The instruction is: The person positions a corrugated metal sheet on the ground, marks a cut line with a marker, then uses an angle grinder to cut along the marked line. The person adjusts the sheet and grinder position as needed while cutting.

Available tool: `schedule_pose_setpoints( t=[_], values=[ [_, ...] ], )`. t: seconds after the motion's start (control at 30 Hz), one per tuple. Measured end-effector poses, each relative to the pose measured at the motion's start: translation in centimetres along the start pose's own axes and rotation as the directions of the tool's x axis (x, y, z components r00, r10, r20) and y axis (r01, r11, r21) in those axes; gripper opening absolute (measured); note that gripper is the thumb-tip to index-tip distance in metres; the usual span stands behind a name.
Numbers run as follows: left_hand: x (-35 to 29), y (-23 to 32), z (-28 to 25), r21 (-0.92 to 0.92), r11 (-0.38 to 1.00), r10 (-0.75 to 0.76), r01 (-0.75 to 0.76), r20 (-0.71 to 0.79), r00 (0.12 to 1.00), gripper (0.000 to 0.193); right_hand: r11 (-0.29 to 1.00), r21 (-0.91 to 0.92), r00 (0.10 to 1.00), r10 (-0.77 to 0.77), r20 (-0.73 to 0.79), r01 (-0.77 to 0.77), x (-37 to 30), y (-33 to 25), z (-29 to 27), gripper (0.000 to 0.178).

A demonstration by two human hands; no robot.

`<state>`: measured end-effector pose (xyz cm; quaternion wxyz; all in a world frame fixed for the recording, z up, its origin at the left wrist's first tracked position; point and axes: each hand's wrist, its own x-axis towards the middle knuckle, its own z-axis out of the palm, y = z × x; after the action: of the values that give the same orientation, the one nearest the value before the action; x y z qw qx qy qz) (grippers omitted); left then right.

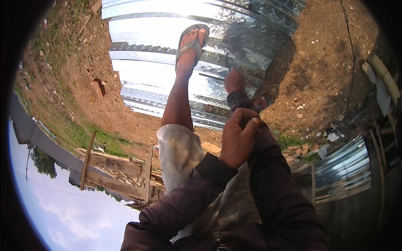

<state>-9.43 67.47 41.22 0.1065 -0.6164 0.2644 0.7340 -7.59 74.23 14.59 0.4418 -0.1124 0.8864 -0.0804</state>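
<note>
My landmark is the left foot (187, 58), planted in its sandal on the ribbed metal sheet (230, 37), which spreads out to both sides of it and beyond its toes. The right hand (234, 81) is low over the sheet, to the right of the foot and a little nearer the body; I read it as closed around a thin dark tool (227, 62), though the fist hides most of that and I can't name its kind. What shows of the tool sticks out past the fist, away from the body, alongside the foot, so its long axis lies across the ribs, which run left to right under the foot. The relation that counts for me is that one: sheet just beyond and beneath the grip, ribs crosswise to the tool, right hand by far the nearer. The left hand (239, 136) sits farther back toward the body from the foot and to its right, against the right sleeve (270, 167); its fingers are curled, but I can't tell whether they pinch the cloth or anything else. The right foot (263, 101), partly covered, is right of the left foot, by the sheet's edge.
</note>
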Motion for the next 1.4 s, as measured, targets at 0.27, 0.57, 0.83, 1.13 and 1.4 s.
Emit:
schedule_pose_setpoints(
  t=[0.27, 0.57, 0.83, 1.13, 1.4],
  values=[
    [0.3, -1.4, 0.0, -0.058, 0.997, 0.046, -0.048, -0.05, 0.998, 0.014, 0.959, -0.102, 0.964, -0.263, 0.023, 0.264, 3.3, 0.8, -1.9, 0.016],
    [-6.2, -7.8, 2.4, -0.35, 0.802, 0.443, -0.485, -0.197, 0.875, 0.011, 0.938, 0.0, 0.938, -0.346, 0.016, 0.346, 1.4, 4.5, -15.7, 0.022],
    [-19.4, -20.3, -3.2, -0.138, 0.896, 0.353, -0.423, -0.358, 0.864, 0.019, 0.843, -0.138, 0.816, -0.538, -0.213, 0.52, 0.4, 8.5, -14.6, 0.024],
    [-23.6, -43.8, -12.5, 0.465, 0.864, 0.227, 0.195, -0.704, 0.673, 0.024, 0.756, -0.245, 0.682, -0.654, -0.329, 0.607, 5.9, 4.6, -7.8, 0.022],
    [-19.0, -60.6, -12.6, 0.376, 0.887, 0.022, 0.268, -0.614, 0.789, 0.028, 0.625, -0.456, 0.553, -0.778, -0.298, 0.633, 7.6, 3.5, -5.0, 0.02]
  ],
)
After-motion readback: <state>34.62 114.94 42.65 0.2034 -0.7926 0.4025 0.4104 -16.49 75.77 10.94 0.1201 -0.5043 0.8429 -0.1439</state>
